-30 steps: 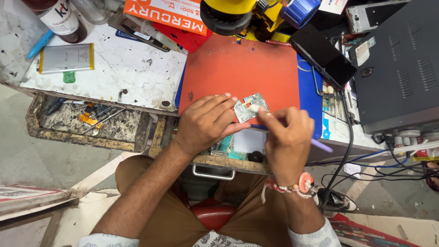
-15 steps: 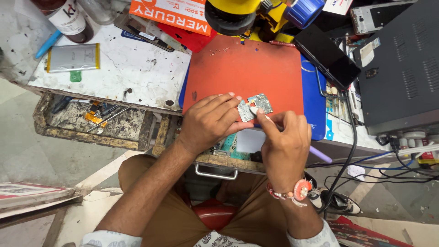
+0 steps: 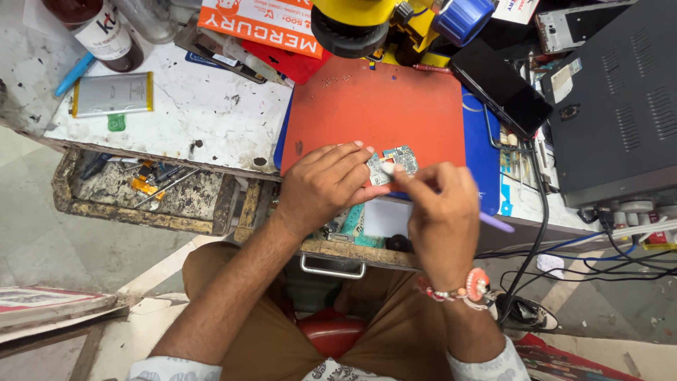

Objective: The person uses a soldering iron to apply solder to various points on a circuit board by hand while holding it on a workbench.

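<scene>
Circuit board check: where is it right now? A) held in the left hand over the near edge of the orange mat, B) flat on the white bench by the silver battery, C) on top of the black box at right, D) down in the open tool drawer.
A: the left hand pinches the small circuit board over the orange mat, while the right hand brings a thin purple tool to it.

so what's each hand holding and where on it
Left hand pinches the small circuit board at its left end. Right hand grips a thin purple tool along its shaft, tip at the board.

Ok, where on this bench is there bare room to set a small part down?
The red mat is bare above the circuit board. The white top is bare right of the flat silver battery. The right edge, by the phone and cables, is crowded.
</scene>
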